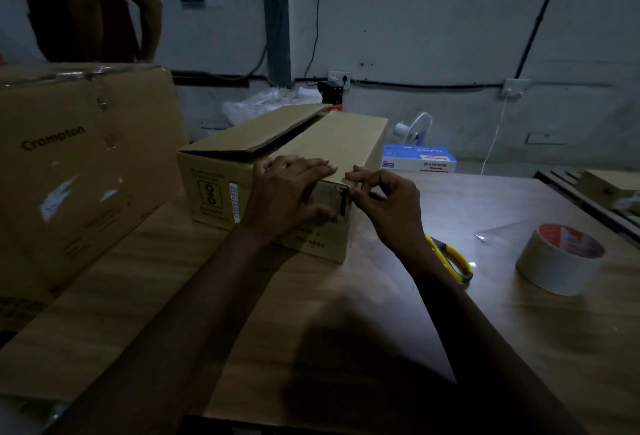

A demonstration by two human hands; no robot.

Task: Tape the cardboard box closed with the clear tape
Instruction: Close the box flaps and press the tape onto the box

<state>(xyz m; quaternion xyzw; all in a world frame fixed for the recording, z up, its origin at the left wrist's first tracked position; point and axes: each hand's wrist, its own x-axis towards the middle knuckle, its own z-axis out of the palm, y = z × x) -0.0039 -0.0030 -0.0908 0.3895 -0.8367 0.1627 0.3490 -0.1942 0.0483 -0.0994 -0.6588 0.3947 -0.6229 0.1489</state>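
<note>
The left hand [287, 192] lay flat, its fingers [311, 168] spread open across the near top edge of the cardboard box [311, 143], the palm pressing a shiny strip of clear tape [330, 197] down the box's near end face. The right hand [388, 202] was curled beside it at the box's near right corner, thumb and forefinger pinched together at the strip's right edge; whether they held the tape or only smoothed it could not be told in the dim light. The job looked barely begun: only this one short strip showed, at the near end, and the long top seam carried no tape that could be seen. One top flap [263, 129] stood raised along the box's left side, leaving a dark gap, so the box was not yet shut; its contents were hidden. The box sat toward the far left part of the desk [173, 296], running away from the wearer. Yellow-handled scissors [450, 258] lay just behind the right wrist, and the tape roll [559, 259] stood on end near the desk's right edge, a loose clear end trailing from it. A bigger carton [79, 164] marked Crompton stood at the left edge, closed, with tape glinting on its top. Another person [86, 4] stood behind it.
</note>
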